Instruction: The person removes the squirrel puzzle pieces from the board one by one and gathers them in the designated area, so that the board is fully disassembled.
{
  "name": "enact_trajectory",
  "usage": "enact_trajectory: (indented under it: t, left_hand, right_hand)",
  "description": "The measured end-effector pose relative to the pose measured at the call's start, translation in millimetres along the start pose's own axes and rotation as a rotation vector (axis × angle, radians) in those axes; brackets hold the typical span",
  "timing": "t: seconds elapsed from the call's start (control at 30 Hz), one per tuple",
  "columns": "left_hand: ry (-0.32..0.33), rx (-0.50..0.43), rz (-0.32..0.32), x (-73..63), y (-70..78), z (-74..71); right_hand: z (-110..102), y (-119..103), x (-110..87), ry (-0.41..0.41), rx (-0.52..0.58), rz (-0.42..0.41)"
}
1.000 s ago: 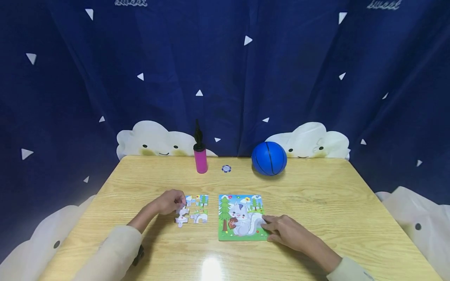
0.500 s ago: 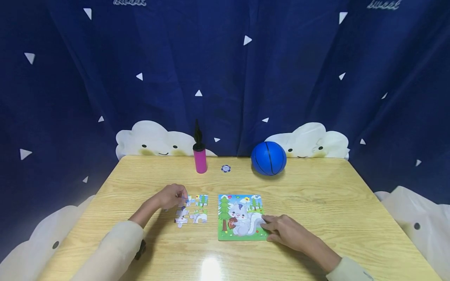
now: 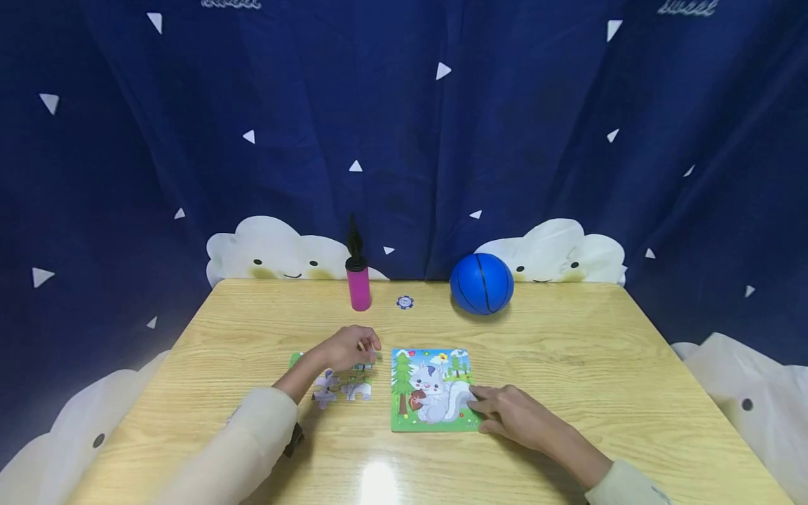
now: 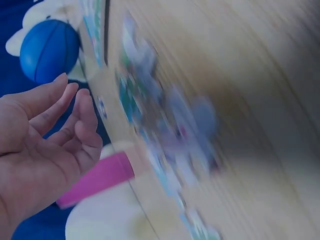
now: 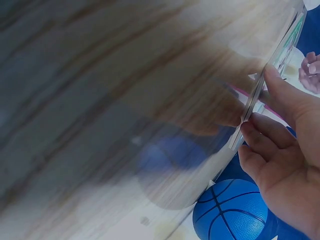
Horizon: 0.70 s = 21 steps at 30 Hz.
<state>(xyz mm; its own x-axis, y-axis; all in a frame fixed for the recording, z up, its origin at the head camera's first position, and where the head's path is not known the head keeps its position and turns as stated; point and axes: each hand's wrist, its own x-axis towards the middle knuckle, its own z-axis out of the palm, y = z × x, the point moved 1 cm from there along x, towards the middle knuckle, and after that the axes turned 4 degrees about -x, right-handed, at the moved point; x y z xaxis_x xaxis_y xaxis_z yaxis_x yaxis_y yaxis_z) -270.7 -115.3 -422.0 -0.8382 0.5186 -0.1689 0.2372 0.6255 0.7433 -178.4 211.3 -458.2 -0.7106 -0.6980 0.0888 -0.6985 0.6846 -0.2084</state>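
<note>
In the head view my left hand (image 3: 350, 347) hovers over several loose jigsaw pieces (image 3: 358, 391) and partly hides them. The left wrist view shows its fingers loosely bent, with nothing between them; the pieces (image 4: 187, 125) below are blurred. To the right lies a square squirrel jigsaw (image 3: 435, 386), flat on the table. My right hand (image 3: 514, 417) rests at its right edge, fingertips on the picture and thumb by the lower right corner. From the right wrist, the thumb and fingers (image 5: 260, 132) touch the board's edge.
A pink hand pump (image 3: 360, 286) with a black nozzle stands at the back of the wooden table (image 3: 568, 351). A blue-and-white chip (image 3: 405, 302) lies beside it, and a blue ball (image 3: 482, 284) sits farther right. Behind hangs a dark blue curtain (image 3: 379, 126).
My left hand has moved rightward across the loose pieces, from their left side to above their upper right. The right hand and the squirrel jigsaw stay in place.
</note>
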Motion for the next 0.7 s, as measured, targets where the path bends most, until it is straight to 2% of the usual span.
enact_trajectory:
  t: [0.4, 0.53, 0.7]
  left_hand:
    - [-0.082, -0.067, 0.058, 23.9, 21.4, 38.5]
    - [-0.100, -0.037, 0.057, 28.9, 25.7, 47.2]
    - [-0.111, 0.003, 0.023, 31.9, 28.5, 53.6]
  right_hand:
    - [-1.2, -0.1, 0.9, 0.000, 0.007, -0.008]
    - [-1.5, 0.1, 0.5, -0.001, 0.007, 0.000]
    - [-0.7, 0.8, -0.1, 0.001, 0.014, 0.004]
